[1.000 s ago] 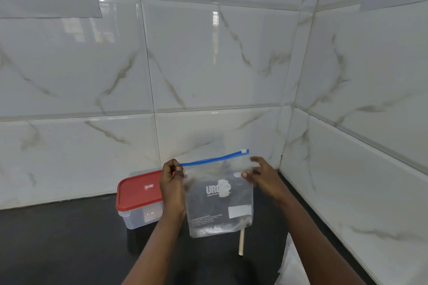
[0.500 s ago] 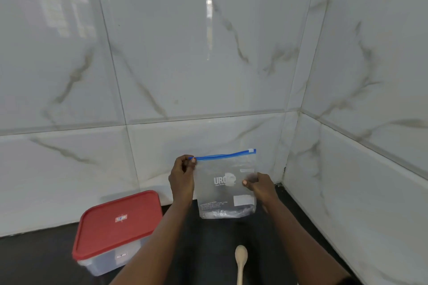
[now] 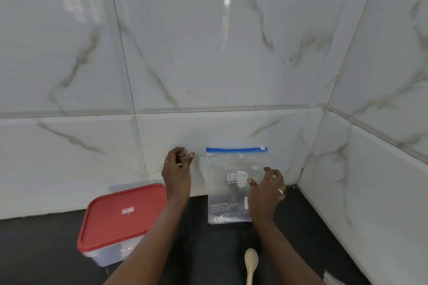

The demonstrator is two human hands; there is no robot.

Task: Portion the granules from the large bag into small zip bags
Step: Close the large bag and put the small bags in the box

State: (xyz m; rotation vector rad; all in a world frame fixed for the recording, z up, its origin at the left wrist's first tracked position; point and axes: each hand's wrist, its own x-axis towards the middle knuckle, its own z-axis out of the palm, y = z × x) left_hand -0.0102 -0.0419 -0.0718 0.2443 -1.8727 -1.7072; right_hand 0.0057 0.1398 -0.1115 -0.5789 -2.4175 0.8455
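Note:
A clear zip bag (image 3: 228,194) with a blue zip strip and white print stands upright on the dark counter (image 3: 46,250), leaning against the tiled back wall. A thin layer of pale granules lies in its bottom. My left hand (image 3: 177,169) hovers just left of the bag's top corner, apart from it, with fingers curled and nothing in them. My right hand (image 3: 266,192) is in front of the bag's right side with fingers spread and relaxed, its fingertips at the plastic. The large bag is out of view.
A clear box with a red lid (image 3: 122,220) sits on the counter to the left. A wooden spoon (image 3: 250,264) lies near the bottom edge. Some white plastic (image 3: 333,280) shows at the bottom right. Tiled walls meet in a corner to the right.
The bag has been set down against the back wall. My left hand has let go of its top left corner and drawn away to the left. My right hand has loosened.

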